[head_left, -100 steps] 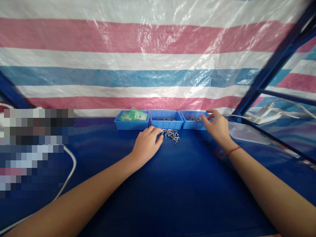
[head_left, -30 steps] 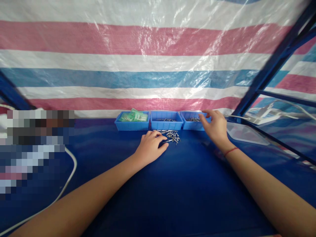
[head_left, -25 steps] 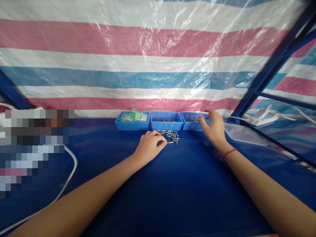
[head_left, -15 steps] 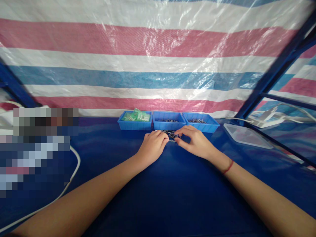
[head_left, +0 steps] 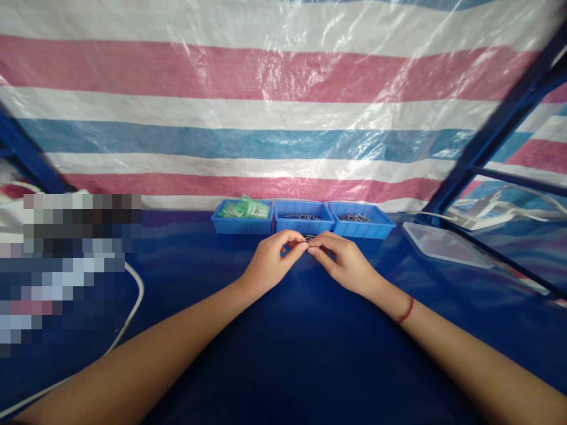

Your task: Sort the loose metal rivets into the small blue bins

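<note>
My left hand (head_left: 271, 258) is closed in a pinch, thumb against fingertips, and meets my right hand (head_left: 344, 258) at the fingertips. My right hand is pinched too, its thumb and index finger pressed together. Whatever lies between the fingertips is too small to make out. Just behind them a bit of a pile of small, thin metal pieces (head_left: 309, 236) shows on the table; the hands hide most of it. Behind the hands stand a middle blue bin (head_left: 303, 225) and a right blue bin (head_left: 365, 228), both with thin metal pieces in them.
A left blue bin (head_left: 243, 225) holds green-tinted plastic bags (head_left: 246, 208). At the right lies a clear plastic lid (head_left: 447, 245), near a white power strip (head_left: 481, 212). A white cable (head_left: 140, 289) curves along the left of the blue table (head_left: 305, 354). A blurred-out patch covers the far left.
My right hand has left the pile with its fingers now pinched together. My left hand has turned a little, and the fingertips of both hands now meet in front of the pile.
</note>
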A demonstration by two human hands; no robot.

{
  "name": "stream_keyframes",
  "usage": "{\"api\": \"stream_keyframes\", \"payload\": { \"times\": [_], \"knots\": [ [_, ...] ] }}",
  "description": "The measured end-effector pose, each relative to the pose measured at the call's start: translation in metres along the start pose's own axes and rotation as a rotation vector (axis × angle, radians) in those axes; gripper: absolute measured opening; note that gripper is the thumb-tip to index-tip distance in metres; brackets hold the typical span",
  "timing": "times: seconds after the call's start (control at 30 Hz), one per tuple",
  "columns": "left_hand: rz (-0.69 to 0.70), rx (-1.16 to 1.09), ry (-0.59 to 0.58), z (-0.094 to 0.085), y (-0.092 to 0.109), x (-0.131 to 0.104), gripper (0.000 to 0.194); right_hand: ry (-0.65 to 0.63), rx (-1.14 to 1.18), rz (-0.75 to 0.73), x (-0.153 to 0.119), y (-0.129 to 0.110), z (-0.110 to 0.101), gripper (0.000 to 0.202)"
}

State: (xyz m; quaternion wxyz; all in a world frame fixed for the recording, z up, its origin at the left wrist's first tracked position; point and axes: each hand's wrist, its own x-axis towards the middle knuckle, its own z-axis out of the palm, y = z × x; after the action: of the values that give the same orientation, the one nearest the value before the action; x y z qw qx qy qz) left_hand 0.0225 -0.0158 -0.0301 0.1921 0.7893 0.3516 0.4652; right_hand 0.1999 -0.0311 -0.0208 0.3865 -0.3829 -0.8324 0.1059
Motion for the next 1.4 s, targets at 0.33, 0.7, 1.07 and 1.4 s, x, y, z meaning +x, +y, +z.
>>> {"api": "stream_keyframes", "payload": {
  "times": [0.33,0.7,1.07,1.4],
  "knots": [
    [0.011,0.018,0.007,-0.003,0.003,0.0,0.007,0.037,0.014,0.013,-0.001,0.001,0.002,0.01],
    [0.006,0.027,0.016,-0.001,-0.001,0.0,0.008,0.194,-0.037,0.024,0.001,-0.003,-0.003,0.001],
    [0.054,0.088,-0.04,0.001,-0.001,-0.001,0.014,0.239,-0.116,0.018,0.003,-0.005,-0.019,0.013],
    [-0.111,0.538,-0.08,0.007,-0.017,-0.003,0.03,0.558,-0.516,0.463,0.006,0.074,-0.047,0.036]
  ]
}}
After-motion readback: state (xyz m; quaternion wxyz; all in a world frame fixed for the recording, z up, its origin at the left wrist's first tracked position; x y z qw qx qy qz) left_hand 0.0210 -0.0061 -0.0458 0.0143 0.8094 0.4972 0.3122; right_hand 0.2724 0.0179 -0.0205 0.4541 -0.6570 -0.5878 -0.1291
